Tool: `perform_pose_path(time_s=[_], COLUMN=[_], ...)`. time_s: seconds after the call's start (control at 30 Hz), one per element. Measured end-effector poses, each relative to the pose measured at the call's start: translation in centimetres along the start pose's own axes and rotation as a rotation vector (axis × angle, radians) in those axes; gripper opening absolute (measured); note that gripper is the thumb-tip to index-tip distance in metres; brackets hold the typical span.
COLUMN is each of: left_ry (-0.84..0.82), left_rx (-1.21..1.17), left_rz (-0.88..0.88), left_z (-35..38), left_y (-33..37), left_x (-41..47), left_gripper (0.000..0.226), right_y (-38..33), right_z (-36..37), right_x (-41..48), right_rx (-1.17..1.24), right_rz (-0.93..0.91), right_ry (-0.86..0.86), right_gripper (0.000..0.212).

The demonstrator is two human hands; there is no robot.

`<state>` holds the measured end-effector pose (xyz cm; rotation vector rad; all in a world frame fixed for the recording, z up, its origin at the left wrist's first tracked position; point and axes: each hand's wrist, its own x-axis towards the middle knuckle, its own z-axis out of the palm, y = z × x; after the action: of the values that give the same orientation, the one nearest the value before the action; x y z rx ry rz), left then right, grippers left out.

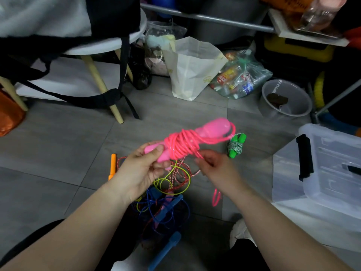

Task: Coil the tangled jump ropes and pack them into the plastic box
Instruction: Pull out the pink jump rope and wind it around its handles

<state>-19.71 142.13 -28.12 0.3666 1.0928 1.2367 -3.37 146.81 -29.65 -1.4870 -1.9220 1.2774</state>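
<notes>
- Left hand (140,173): I see its fingers curled round the near ends of the two pink handles (211,128), with the thumb pressed on top.
- Right hand (216,167): its fingertips pinch the loose pink cord just beside the coil; a short pink loop (216,197) hangs below the wrist.
- Pink rope (181,144): held above the floor between both hands, with the cord wound many times round the paired handles.
- Step in hand, as I judge it: finishing the wrap on this rope. The next move calls for tucking or winding the leftover loop so that the coil holds, then carrying the bundle to the right.
- Green rope (236,145): already bundled, lying on the floor beyond the right hand.
- Tangle (172,182): red-and-white, yellow and blue cords with an orange handle (113,165) and blue handles (168,209), on the floor beneath the hands and not yet sorted.
- Plastic box (332,173): clear, at the far right, with a black latch. I cannot tell whether its lid is shut.
</notes>
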Motion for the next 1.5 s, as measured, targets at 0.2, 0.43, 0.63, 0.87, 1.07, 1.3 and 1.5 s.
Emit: perform_pose_path(time_s=[0.2, 0.43, 0.63, 0.87, 1.07, 1.3, 1.5], left_ry=[0.228, 0.383, 0.266, 0.077, -0.088, -0.221, -0.212], left_rx=[0.048, 0.555, 1.016, 1.106, 1.103, 1.175, 1.080], left_rz=[0.164, 0.385, 0.587, 0.685, 0.714, 0.784, 0.788], left_z=[-0.7, -1.2, -1.5, -1.2, -0.9, -0.6, 0.2], left_y=[0.1, 0.1, -1.1, -1.3, -1.5, -1.4, -2.2], left_x=[0.5, 0.7, 0.3, -0.2, -0.6, -0.7, -1.4], left_gripper=[0.015, 0.012, 0.021, 0.026, 0.032, 0.027, 0.026], right_y=[-0.4, -1.5, -1.5, -2.3, -2.0, -1.1, -1.0], right_z=[1.3, 1.0, -0.3, -2.2, -3.0, -3.0, -1.5], right_x=[-1.0, -1.8, -1.2, -0.8, -0.3, 0.3, 0.0], right_rx=[-0.286, -0.359, -0.291, 0.106, 0.319, 0.077, 0.256], right_rz=[-0.109, -0.285, -0.440, -0.159, -0.077, -0.165, -0.195], right_ry=[-0.057, -0.035, 0.035, 0.074, 0.084, 0.175, 0.150], right_gripper=[0.025, 0.034, 0.033, 0.013, 0.023, 0.014, 0.011])
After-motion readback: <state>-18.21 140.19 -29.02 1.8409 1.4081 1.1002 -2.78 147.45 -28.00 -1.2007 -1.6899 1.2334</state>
